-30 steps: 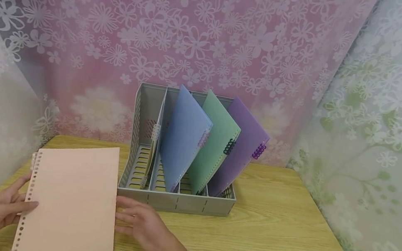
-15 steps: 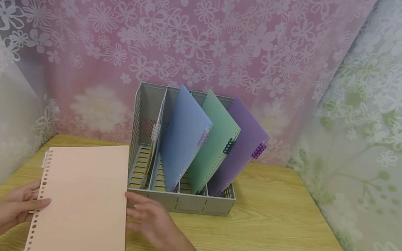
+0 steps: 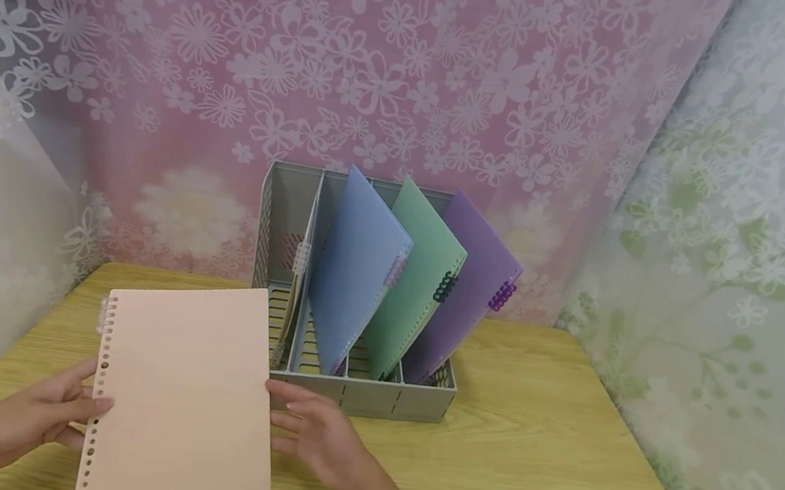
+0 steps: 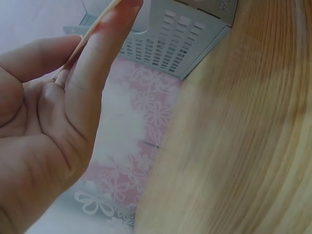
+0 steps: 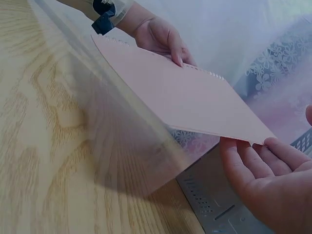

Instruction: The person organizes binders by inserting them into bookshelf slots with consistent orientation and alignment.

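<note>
A pink loose-leaf notebook point(image 3: 185, 399) with a row of punched holes and a clear ring binding along its left edge is held tilted in front of me. My left hand point(image 3: 36, 418) pinches that bound edge, thumb on the cover and fingers behind. At the opposite edge, the fingertips of my right hand point(image 3: 331, 442) touch the notebook, fingers extended. The right wrist view shows these fingers point(image 5: 239, 163) under the edge, with the thumb apart from it. Behind the notebook stands a grey file rack point(image 3: 373, 400), its front left corner covered by the notebook.
Blue point(image 3: 359, 274), green point(image 3: 417, 281) and purple notebooks point(image 3: 469, 279) lean rightward in the rack's compartments. A thin notebook point(image 3: 295, 282) stands edge-on at the left divider. Floral curtains point(image 3: 415, 60) hang behind and beside the wooden table point(image 3: 557, 461).
Both hands have shifted right with the pink notebook, which now overlaps the rack's front left corner. The rack and the notebooks in it stay as they were.
</note>
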Tool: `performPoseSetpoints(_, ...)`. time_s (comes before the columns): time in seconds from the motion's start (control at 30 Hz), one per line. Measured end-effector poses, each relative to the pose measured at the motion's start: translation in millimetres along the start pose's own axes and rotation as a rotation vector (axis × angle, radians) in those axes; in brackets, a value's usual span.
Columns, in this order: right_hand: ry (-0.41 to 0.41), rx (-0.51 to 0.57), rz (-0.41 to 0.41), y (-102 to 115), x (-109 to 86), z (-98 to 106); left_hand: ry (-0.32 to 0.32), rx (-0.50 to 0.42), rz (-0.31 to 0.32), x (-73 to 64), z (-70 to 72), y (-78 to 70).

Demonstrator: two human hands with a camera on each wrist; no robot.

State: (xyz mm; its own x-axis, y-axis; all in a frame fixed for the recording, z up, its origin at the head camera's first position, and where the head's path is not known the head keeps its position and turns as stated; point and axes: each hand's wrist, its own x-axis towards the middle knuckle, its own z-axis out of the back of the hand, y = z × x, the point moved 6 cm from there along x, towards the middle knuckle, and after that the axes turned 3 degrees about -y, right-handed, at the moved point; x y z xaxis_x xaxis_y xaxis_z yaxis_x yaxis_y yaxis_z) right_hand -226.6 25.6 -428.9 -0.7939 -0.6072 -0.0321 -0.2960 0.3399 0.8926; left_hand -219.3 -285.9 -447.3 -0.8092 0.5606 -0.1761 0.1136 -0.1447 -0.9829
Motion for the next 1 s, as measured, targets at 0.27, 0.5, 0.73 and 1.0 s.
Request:
performPoseSetpoints(0.27, 0.002, 0.024, 0.016, 0.3, -7.0, 8.8, 0.001, -0.045, 0.009, 3.7, -5.6, -0.6)
performPoseSetpoints(0.5, 0.011, 0.038, 0.016, 0.4, -12.7, 15.9, -0.037, -0.044, -0.007, 11.4, -16.8, -3.4)
performPoseSetpoints(0.73, 0.012, 0.037, 0.037, 2.7, -15.7, 23.0, -0.078, -0.033, 0.009, 18.3, -24.8, -5.2)
performPoseSetpoints(1.0, -0.002, 0.002, 0.043, 5.4, -16.0, 25.2, 0.018, -0.174, -0.088, 21.4, -32.4, -13.7)
